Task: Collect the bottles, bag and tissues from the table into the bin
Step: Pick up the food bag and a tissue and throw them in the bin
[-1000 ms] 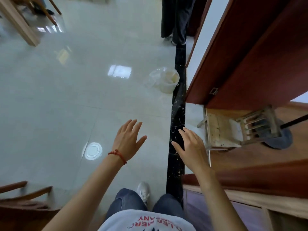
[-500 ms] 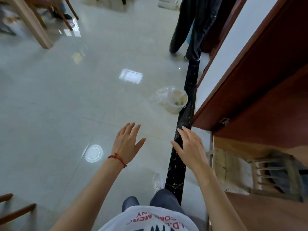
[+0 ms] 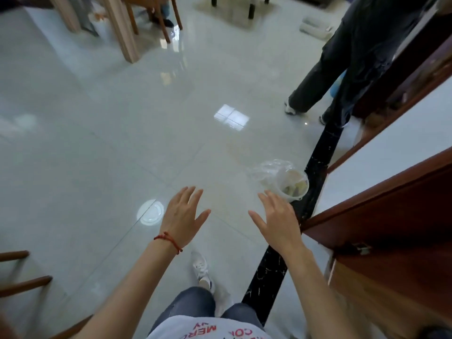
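A small white bin (image 3: 293, 185) stands on the shiny tiled floor beside a black threshold strip, with a crumpled clear plastic liner (image 3: 267, 171) spilling over its left rim and pale scraps inside. My left hand (image 3: 183, 214), with a red string on the wrist, is held out flat, fingers apart and holding nothing. My right hand (image 3: 277, 221) is likewise spread and holds nothing, its fingertips just short of the bin in the picture. No bottles, bag or tissues show in either hand. Only a leg of the light wooden table (image 3: 119, 28) shows, far upper left.
A person in dark trousers (image 3: 347, 59) stands at the upper right by the doorway. A red-brown door (image 3: 391, 216) fills the right side. Wooden chair legs (image 3: 151, 18) stand near the table, and chair rails (image 3: 22, 285) poke in at lower left. My white shoe (image 3: 201, 267) is below.
My view has tilted up and swung left: the bin slid lower and to the right in the picture, and the wooden stool on the right left the view. Both hands stay spread.
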